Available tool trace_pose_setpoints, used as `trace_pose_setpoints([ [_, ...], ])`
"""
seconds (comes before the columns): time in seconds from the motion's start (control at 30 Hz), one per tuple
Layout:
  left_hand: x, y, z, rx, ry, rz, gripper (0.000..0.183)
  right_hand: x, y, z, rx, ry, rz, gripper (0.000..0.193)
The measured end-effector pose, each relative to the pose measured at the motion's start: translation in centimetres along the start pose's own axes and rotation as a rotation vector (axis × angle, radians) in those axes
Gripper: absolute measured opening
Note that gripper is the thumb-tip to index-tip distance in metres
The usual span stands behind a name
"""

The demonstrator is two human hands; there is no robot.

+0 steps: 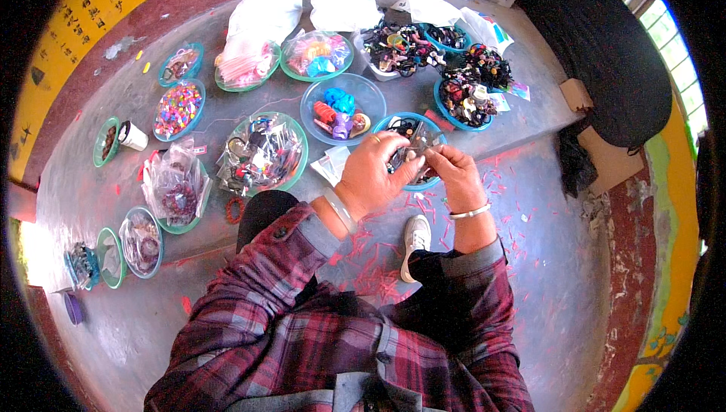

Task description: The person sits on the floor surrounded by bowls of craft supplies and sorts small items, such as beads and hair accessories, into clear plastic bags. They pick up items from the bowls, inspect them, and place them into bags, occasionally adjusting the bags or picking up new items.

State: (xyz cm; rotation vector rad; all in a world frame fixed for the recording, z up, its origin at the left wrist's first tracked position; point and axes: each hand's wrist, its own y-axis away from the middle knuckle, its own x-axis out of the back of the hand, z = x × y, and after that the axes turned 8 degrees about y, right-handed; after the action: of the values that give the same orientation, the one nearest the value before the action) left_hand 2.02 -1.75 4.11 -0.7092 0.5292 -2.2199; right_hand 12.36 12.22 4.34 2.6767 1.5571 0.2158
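Both my hands are raised close together in front of me, over a blue bowl (439, 178) of dark hair ties. Between my fingers is a small clear plastic bag (427, 137); what is inside it is too small to make out. My left hand (373, 174) is closed with thumb and fingers at the bag's left side. From the other side my right hand (457, 176) pinches the bag between thumb and forefinger. Just beyond, a clear blue bowl (311, 113) holds coiled blue, red and purple pieces.
Left are a bowl of packaged items (265, 153), a bowl of colourful small pieces (179, 108) and a white cup (133, 137). Dark hair ties fill a white basket (396, 48) and a blue bowl (463, 102) at the far right. Red scraps litter the floor near my shoe (417, 238).
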Motion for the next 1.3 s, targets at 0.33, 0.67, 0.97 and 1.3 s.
trace_pose_setpoints([
  [0.33,0.4,0.1,-2.1,0.597,0.853,-0.249,0.016,1.0,0.4,-0.8,0.076,0.165,-0.235,0.013],
  [0.67,0.3,0.2,-2.3,0.684,0.765,-0.227,0.02,0.6,-0.4,0.4,-0.029,0.046,-0.083,0.009],
  [0.97,0.2,0.3,-2.0,0.855,0.972,-0.143,0.022,0.0,-0.3,0.4,0.044,0.131,0.036,0.007],
  [1.3,0.0,0.2,-2.6,0.796,1.3,-0.03,0.019,0.0,-0.5,0.8,-0.009,0.069,-0.055,0.007],
])
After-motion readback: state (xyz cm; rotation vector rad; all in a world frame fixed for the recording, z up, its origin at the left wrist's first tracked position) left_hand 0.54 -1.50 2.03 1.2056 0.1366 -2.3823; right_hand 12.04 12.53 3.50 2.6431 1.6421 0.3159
